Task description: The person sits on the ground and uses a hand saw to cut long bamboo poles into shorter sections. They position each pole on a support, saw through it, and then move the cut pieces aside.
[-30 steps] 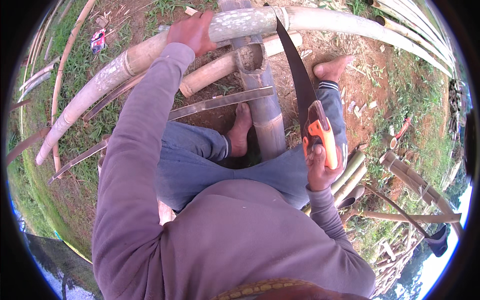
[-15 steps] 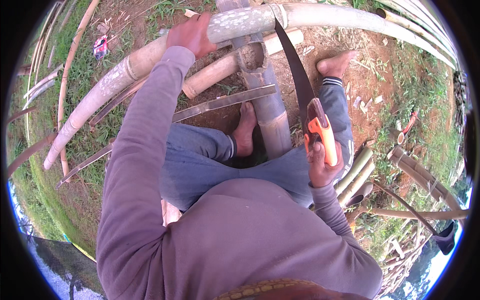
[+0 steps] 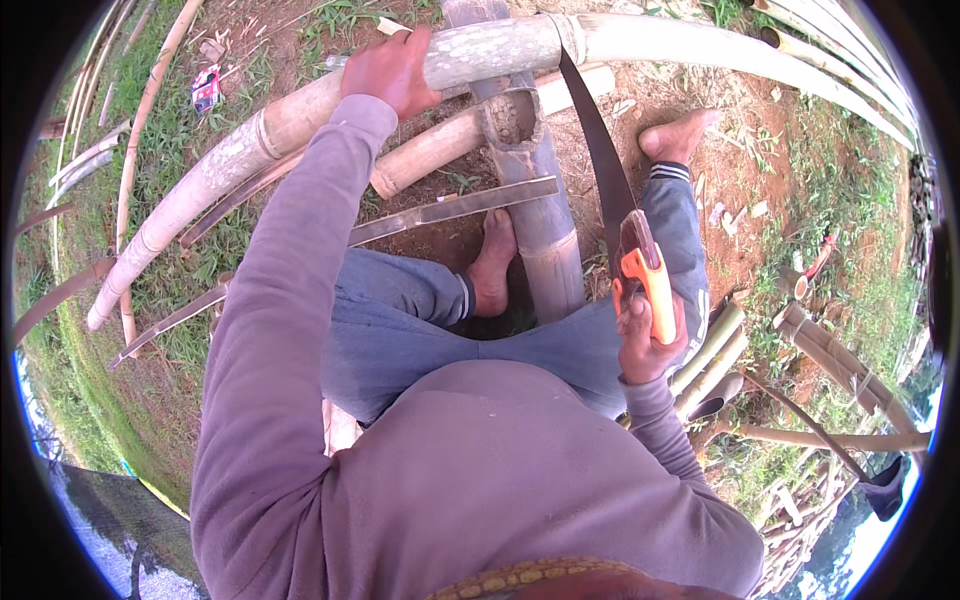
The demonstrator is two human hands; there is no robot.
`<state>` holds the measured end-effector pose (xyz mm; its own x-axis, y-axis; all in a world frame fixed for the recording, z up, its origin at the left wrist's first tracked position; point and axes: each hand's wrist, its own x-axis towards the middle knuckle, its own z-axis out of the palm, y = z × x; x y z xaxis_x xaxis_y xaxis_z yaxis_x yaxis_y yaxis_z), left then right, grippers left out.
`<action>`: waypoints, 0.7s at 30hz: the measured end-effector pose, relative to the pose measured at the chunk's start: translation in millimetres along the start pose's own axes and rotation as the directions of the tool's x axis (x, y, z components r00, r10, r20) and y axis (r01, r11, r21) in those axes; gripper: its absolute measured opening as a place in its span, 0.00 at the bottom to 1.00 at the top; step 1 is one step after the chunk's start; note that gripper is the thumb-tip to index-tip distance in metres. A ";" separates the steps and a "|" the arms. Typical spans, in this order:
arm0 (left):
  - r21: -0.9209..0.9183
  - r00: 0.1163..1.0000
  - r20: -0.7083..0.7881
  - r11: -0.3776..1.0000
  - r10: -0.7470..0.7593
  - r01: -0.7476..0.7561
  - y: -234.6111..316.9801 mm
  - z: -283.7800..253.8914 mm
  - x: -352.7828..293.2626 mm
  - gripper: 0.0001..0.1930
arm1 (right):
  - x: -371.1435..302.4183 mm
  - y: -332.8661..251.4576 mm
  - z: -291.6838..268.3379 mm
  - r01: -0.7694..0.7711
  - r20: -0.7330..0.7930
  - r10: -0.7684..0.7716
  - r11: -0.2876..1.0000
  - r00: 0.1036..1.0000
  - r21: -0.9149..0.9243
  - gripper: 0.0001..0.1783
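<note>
Bamboo pole under left fingers, saw within right fingers

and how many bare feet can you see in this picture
2. The left bare foot is just left of the thick grey bamboo pole; the right bare foot is to the right of the dark-bladed, orange-handled saw.

Room between saw and right foot — free; bamboo pole blocks beyond.
</note>
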<state>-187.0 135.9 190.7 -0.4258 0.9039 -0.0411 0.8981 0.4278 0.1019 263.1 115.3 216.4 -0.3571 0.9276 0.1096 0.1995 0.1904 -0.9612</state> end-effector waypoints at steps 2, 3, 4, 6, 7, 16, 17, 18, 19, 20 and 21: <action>0.019 1.000 -0.011 1.000 0.009 -0.009 -2.1 3.5 1.7 0.45 | 58.8 25.8 42.4 -0.004 -0.014 0.005 0.998 1.000 0.060 0.09; 0.027 1.000 -0.017 0.999 0.019 -0.018 1.2 7.6 3.2 0.45 | 97.1 32.7 67.8 -0.011 -0.021 0.012 0.998 1.000 0.066 0.08; 0.039 0.999 -0.034 0.999 0.039 -0.038 9.5 8.1 7.1 0.45 | 148.6 29.0 94.2 -0.012 0.001 0.012 0.994 1.000 0.113 0.09; 0.004 0.995 -0.068 0.998 0.070 -0.070 16.9 4.2 11.1 0.40 | 196.9 11.7 111.9 0.010 0.015 -0.010 1.000 1.000 0.023 0.12; -0.011 0.995 -0.082 0.998 0.060 -0.061 15.7 0.0 8.3 0.37 | 200.2 20.0 115.7 0.034 0.019 -0.034 0.999 0.999 0.005 0.13; 0.017 0.992 -0.114 0.999 0.049 -0.047 -5.2 14.4 -1.8 0.43 | 12.7 19.8 18.4 0.055 -0.004 -0.055 0.998 0.998 0.013 0.11; 0.030 0.993 -0.113 0.999 0.040 -0.037 -6.5 13.5 0.6 0.43 | 41.1 35.1 36.3 0.084 -0.007 -0.084 0.996 0.996 0.014 0.10; 0.033 0.993 -0.110 0.999 0.040 -0.037 -2.0 13.9 1.7 0.43 | 69.1 49.6 52.5 0.114 -0.016 -0.114 0.993 0.993 0.009 0.10; 0.038 0.993 -0.109 0.998 0.052 -0.048 7.7 12.6 2.8 0.43 | 123.5 44.3 79.1 -0.007 -0.028 0.008 0.999 1.000 0.034 0.08; 0.022 0.995 -0.083 0.999 0.050 -0.048 15.2 8.3 7.1 0.43 | 170.9 24.6 101.1 -0.049 0.003 0.049 0.995 0.999 0.083 0.10; 0.014 0.997 -0.057 0.998 0.055 -0.054 20.6 2.4 12.0 0.43 | 205.9 30.2 109.8 0.034 -0.006 -0.034 0.999 0.999 -0.021 0.13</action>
<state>-173.4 155.6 189.9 -0.3815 0.9241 0.0210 0.9213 0.3783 0.0896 95.4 276.7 182.2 -0.3583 0.9224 0.1439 0.2066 0.2286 -0.9513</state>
